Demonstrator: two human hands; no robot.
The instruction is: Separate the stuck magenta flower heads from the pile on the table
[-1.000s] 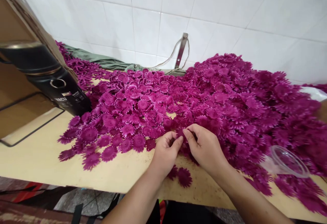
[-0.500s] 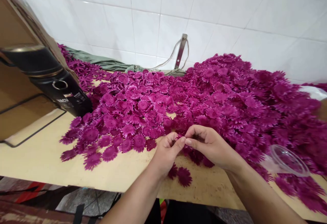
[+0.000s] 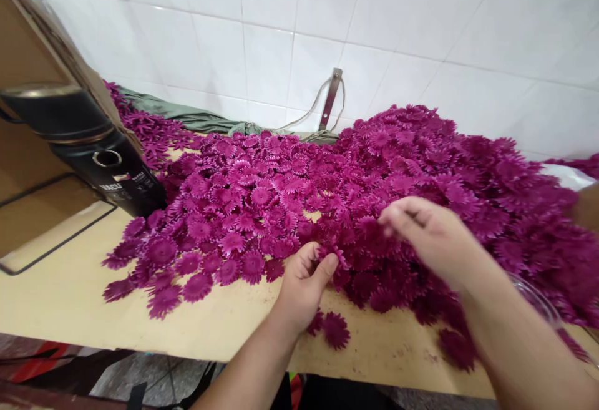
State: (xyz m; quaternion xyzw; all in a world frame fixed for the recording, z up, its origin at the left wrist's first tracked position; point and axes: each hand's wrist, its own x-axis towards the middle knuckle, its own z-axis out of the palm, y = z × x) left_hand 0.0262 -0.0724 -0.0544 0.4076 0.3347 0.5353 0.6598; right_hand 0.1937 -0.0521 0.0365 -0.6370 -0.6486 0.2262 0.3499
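My left hand [image 3: 304, 282] pinches a magenta artificial flower layer [image 3: 331, 255] between thumb and fingers, just above the near edge of the pile. To the right, my right hand [image 3: 428, 235] hovers over the big heap of magenta flower layers [image 3: 412, 148]. Its thumb and fingers are drawn together. Motion blurs the fingertips, so whatever they hold cannot be made out. Below my left hand, a loose flower layer [image 3: 336, 330] lies on the tan board [image 3: 210, 329]. Another loose flower layer [image 3: 456, 349] shows beside my right forearm.
At the left a black vacuum bottle [image 3: 107, 154] leans by a cardboard box [image 3: 28, 135], near a thin black wire frame [image 3: 60, 235]. Green cloth [image 3: 187, 112] runs along the tiled wall [image 3: 210, 42]. My right forearm partly covers a clear plastic container [image 3: 538, 297].
My right hand has parted from my left and moved up and right over the heap. My left hand stays nearly in place, with the flower layer in its pinch now showing more.
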